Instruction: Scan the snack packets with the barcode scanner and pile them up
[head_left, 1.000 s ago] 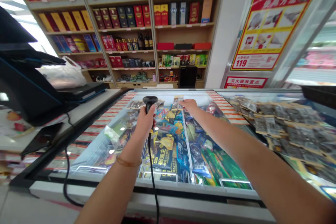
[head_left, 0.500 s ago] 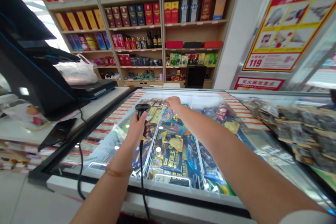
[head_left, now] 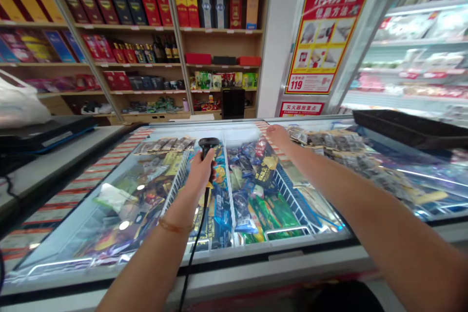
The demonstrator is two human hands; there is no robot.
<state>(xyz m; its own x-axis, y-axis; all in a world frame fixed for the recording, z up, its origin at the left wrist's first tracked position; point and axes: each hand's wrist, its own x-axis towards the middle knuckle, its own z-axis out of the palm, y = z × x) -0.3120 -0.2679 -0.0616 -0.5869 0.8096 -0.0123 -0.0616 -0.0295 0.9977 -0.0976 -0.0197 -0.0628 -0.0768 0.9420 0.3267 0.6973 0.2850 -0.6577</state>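
My left hand (head_left: 200,168) is wrapped round the handle of a black barcode scanner (head_left: 208,144), its cable hanging down toward me. Beyond it, over the glass top of a chest freezer (head_left: 219,265), my right hand (head_left: 278,135) reaches out with its fingers curled. Anything inside those fingers is hidden. Just to the right of that hand lies a spread of small clear packets with dark contents (head_left: 336,141). A short row of similar packets (head_left: 166,144) lies at the back left of the glass. Bagged frozen goods (head_left: 219,204) show below in wire baskets.
At the right stands a black tray (head_left: 409,126). A black counter device (head_left: 73,131) with a white plastic bag (head_left: 20,102) on it is at the left. Shelves (head_left: 219,31) of boxes and a fire-hydrant poster (head_left: 321,34) are behind the freezer.
The view has swung to the right. My right hand has left the row of packets at the back left and is now beside the packets on the right. The scanner stays in my left hand.
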